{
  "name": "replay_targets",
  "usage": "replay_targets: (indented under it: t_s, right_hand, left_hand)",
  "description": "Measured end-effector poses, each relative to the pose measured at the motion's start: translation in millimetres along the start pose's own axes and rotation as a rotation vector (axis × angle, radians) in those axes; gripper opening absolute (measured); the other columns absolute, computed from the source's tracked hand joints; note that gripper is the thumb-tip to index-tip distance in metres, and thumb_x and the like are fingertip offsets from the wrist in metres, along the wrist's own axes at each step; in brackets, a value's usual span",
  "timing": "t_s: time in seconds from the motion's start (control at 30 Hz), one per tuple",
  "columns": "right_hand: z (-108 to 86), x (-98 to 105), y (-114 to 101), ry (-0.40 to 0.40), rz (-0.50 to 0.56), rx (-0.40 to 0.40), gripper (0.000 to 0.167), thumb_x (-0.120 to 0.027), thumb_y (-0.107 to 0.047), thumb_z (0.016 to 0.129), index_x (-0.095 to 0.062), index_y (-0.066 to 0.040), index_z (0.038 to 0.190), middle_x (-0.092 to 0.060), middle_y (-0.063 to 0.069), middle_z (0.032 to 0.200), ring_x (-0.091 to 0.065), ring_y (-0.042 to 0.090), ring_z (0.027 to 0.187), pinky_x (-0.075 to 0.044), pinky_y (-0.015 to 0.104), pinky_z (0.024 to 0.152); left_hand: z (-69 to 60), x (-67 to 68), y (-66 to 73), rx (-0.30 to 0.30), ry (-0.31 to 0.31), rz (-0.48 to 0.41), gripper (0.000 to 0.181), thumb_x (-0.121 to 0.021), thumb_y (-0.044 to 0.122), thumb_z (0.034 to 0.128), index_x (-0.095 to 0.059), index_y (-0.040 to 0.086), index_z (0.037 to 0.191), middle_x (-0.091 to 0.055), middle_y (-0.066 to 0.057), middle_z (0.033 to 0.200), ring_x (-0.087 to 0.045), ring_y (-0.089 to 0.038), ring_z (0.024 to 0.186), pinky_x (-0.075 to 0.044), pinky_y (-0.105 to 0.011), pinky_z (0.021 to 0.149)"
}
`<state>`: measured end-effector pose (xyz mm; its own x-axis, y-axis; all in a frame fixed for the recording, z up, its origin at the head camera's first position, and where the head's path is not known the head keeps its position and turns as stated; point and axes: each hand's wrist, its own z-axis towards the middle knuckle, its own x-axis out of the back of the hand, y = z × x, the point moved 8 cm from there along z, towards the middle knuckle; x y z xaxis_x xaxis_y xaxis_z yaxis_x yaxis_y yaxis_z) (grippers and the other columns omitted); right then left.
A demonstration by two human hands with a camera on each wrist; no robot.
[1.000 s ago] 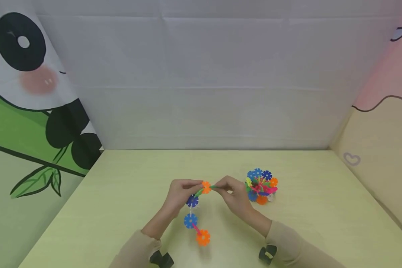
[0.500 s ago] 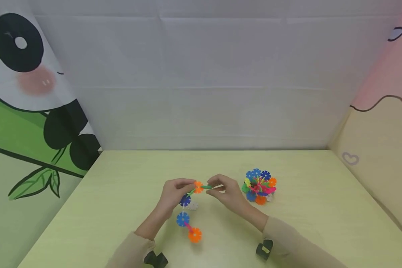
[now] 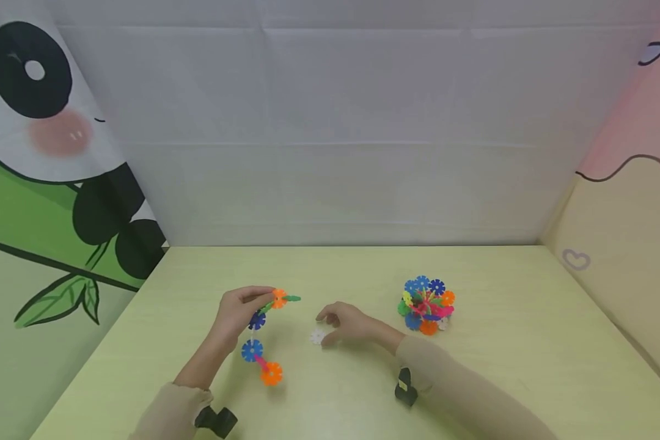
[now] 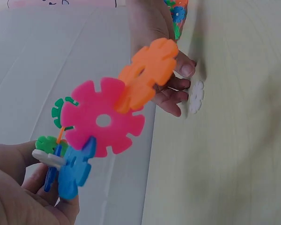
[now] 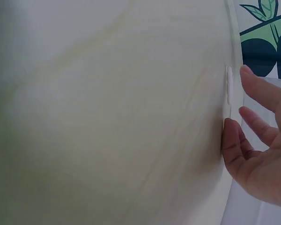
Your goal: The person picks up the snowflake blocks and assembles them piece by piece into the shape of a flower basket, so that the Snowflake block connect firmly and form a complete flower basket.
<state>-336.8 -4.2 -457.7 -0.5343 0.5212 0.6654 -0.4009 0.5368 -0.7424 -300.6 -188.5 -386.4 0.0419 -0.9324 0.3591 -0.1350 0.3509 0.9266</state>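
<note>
My left hand [image 3: 236, 313] pinches a chain of interlocking snowflake discs near its upper end. An upper orange disc [image 3: 278, 298] and a green disc [image 3: 293, 299] stick out past the fingertips. Below hang a dark blue disc [image 3: 257, 319], a lighter blue disc [image 3: 252, 351], a pink disc [image 4: 86, 105] and a lower orange disc [image 3: 272, 374]. Over the middle of the table, my right hand [image 3: 348, 322] has its fingers spread beside a loose white snowflake disc [image 3: 316, 337] lying flat. No disc is between these fingers; whether they touch the white one I cannot tell.
A pile of mixed-colour snowflake discs [image 3: 428, 308] stands on the pale table [image 3: 500, 354], right of my right hand. Behind the table rises a white wall [image 3: 330, 183]. Printed panels border the left and right sides.
My right hand has let go of the green disc at the chain's end and moved down toward the white disc. My left hand has carried the chain leftward.
</note>
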Motion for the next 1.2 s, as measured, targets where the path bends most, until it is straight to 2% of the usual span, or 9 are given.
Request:
replay_targets:
  t_s: [0.23, 0.37, 0.5, 0.6, 0.77, 0.87, 1.0, 1.07, 1.2]
  right_hand:
    - [0.0, -6.8, -9.4, -0.010, -0.118, 0.005, 0.026, -0.075, -0.009, 0.070, -0.062, -0.009, 0.092, -0.049, -0.002, 0.084, -0.044, 0.010, 0.079, -0.040, 0.021, 0.068]
    - [-4.9, -2.7, -13.4, 0.018, -0.100, 0.032, 0.025, -0.071, 0.003, 0.069, -0.057, -0.010, 0.084, -0.052, -0.004, 0.080, -0.046, 0.008, 0.074, -0.042, 0.020, 0.066]
    - [-16.9, 3.4, -18.5, 0.040, -0.025, 0.086, 0.020, -0.066, 0.006, 0.073, -0.057, -0.009, 0.081, -0.058, -0.003, 0.078, -0.051, 0.006, 0.073, -0.045, 0.019, 0.068]
    - [-34.9, 18.3, -24.8, 0.135, 0.053, 0.120, 0.013, -0.065, 0.003, 0.077, -0.058, -0.007, 0.083, -0.061, 0.000, 0.080, -0.056, 0.008, 0.074, -0.048, 0.020, 0.068]
    - [-74.6, 55.5, -32.9, 0.482, 0.167, 0.131, 0.012, -0.066, -0.003, 0.080, -0.062, -0.006, 0.091, -0.065, 0.002, 0.084, -0.061, 0.013, 0.076, -0.051, 0.022, 0.065]
    - [-96.6, 72.3, -46.4, 0.619, 0.267, 0.096, 0.014, -0.066, -0.001, 0.080, -0.063, -0.001, 0.093, -0.066, 0.008, 0.084, -0.062, 0.015, 0.074, -0.052, 0.023, 0.065]
    - [-104.8, 77.5, -42.2, 0.665, 0.462, -0.018, 0.015, -0.065, 0.003, 0.079, -0.063, 0.003, 0.093, -0.063, 0.012, 0.083, -0.063, 0.022, 0.073, -0.054, 0.024, 0.064]
    - [-103.1, 76.1, -30.9, 0.677, 0.538, -0.050, 0.016, -0.065, 0.003, 0.079, -0.063, 0.003, 0.095, -0.062, 0.012, 0.083, -0.064, 0.026, 0.073, -0.055, 0.026, 0.064]
    - [-102.3, 76.6, -21.8, 0.682, 0.607, -0.078, 0.018, -0.066, 0.002, 0.079, -0.064, 0.003, 0.096, -0.060, 0.012, 0.083, -0.065, 0.028, 0.074, -0.055, 0.028, 0.064]
  left_hand:
    - [-2.6, -7.7, 4.8, -0.011, -0.012, -0.027, 0.034, -0.061, 0.026, 0.0862, -0.063, 0.003, 0.111, -0.059, -0.012, 0.115, -0.052, -0.025, 0.107, -0.043, -0.040, 0.092]
    - [-3.1, -17.4, 8.2, -0.021, -0.019, -0.054, 0.032, -0.062, 0.024, 0.0857, -0.064, 0.002, 0.109, -0.060, -0.012, 0.114, -0.052, -0.025, 0.107, -0.042, -0.042, 0.093]
    - [-5.3, -27.0, 10.5, -0.028, -0.009, -0.056, 0.029, -0.062, 0.022, 0.0857, -0.065, 0.003, 0.107, -0.061, -0.010, 0.112, -0.053, -0.023, 0.105, -0.043, -0.040, 0.092]
    - [-6.9, -34.9, 13.5, -0.041, -0.003, -0.059, 0.027, -0.062, 0.022, 0.0856, -0.067, 0.004, 0.105, -0.063, -0.009, 0.109, -0.055, -0.022, 0.102, -0.044, -0.040, 0.090]
    - [-8.9, -47.9, 18.0, -0.048, -0.002, -0.080, 0.024, -0.064, 0.021, 0.0845, -0.068, 0.005, 0.102, -0.065, -0.007, 0.103, -0.058, -0.020, 0.096, -0.047, -0.038, 0.087]
    - [-8.8, -56.3, 19.3, -0.050, -0.007, -0.090, 0.023, -0.064, 0.021, 0.0841, -0.069, 0.005, 0.100, -0.066, -0.007, 0.101, -0.059, -0.019, 0.094, -0.047, -0.038, 0.087]
    - [-10.1, -68.6, 23.5, -0.067, -0.027, -0.104, 0.023, -0.065, 0.021, 0.0839, -0.069, 0.005, 0.100, -0.067, -0.006, 0.098, -0.059, -0.018, 0.090, -0.049, -0.034, 0.082]
    - [-11.0, -73.8, 25.9, -0.074, -0.040, -0.116, 0.022, -0.065, 0.020, 0.0837, -0.069, 0.005, 0.099, -0.067, -0.006, 0.096, -0.060, -0.017, 0.087, -0.049, -0.032, 0.079]
    - [-11.2, -80.0, 28.9, -0.086, -0.057, -0.126, 0.021, -0.065, 0.019, 0.0838, -0.069, 0.005, 0.099, -0.067, -0.006, 0.095, -0.060, -0.017, 0.087, -0.049, -0.033, 0.081]
